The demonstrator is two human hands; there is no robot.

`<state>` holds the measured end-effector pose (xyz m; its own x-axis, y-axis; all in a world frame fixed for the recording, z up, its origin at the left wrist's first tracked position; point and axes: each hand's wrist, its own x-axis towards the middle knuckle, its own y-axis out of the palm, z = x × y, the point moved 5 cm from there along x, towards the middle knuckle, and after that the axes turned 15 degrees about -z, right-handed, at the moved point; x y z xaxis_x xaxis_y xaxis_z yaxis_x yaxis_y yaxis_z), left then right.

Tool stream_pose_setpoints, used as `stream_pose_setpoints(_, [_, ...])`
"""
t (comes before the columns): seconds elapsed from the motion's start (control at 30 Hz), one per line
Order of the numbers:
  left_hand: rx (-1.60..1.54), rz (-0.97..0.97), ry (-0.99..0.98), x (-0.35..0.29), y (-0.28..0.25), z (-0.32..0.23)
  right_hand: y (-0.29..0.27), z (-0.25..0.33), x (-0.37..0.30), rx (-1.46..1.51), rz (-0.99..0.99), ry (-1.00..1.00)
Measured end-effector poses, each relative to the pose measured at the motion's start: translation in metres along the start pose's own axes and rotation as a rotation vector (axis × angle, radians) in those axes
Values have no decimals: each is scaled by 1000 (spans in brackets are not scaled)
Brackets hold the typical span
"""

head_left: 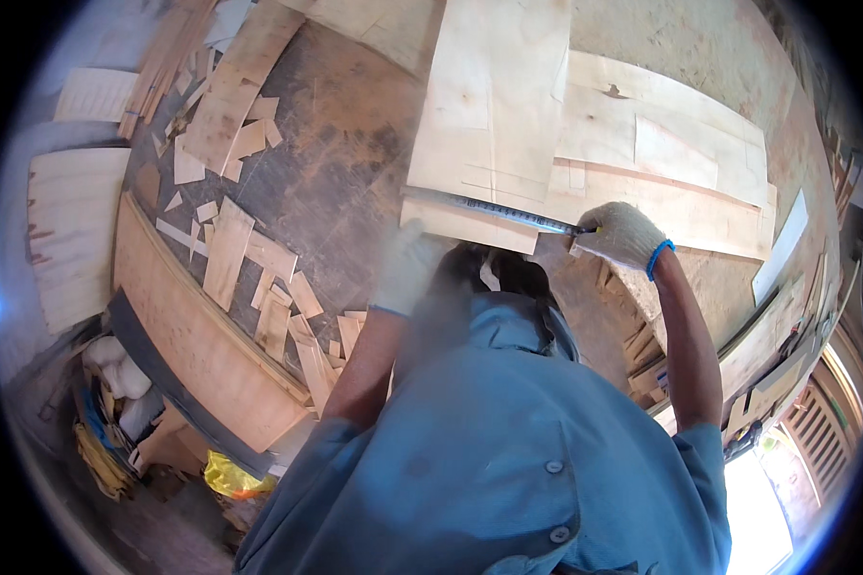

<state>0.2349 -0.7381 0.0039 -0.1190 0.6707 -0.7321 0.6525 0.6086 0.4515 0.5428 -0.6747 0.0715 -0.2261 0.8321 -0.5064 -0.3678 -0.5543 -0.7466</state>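
My right hand (628, 235), in a pale knit glove with a blue cuff, is closed on one end of a measuring tape (513, 211). The marked strip stretches leftward across a light plywood sheet (494, 105), close to its near end. A narrow band of plywood (470, 226) shows on the near side of the tape. My left hand (403, 268), gloved too, is at the left corner of that band. Blur and haze smear its fingers, so their grip is unclear.
Larger plywood sheets (662, 125) lie to the right. Wood offcuts (273, 321) are scattered on the dark floor (340, 105) at left. A long board (201, 326) stands left of them, near a yellow plastic bag (232, 476). Boards (738, 369) lean at right.
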Motion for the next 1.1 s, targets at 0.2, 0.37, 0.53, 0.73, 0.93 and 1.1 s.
stream_pose_setpoints(0.2, [-100,-87,-149,18,-32,14,7,-11,5,-1,11,1])
stream_pose_setpoints(0.37, [301,-65,43,38,-69,13,20,-23,4,23,-22,-70])
stream_pose_setpoints(0.53, [112,-163,-73,31,-52,7,20,-22,5,55,23,18])
stream_pose_setpoints(0.73, [11,-106,-99,27,-38,7,27,-29,9,54,28,-6])
stream_pose_setpoints(0.93, [-15,-45,-109,24,-31,7,32,-35,11,93,14,-17])
stream_pose_setpoints(1.1, [-8,-67,-117,25,-34,5,27,-29,9,110,14,6])
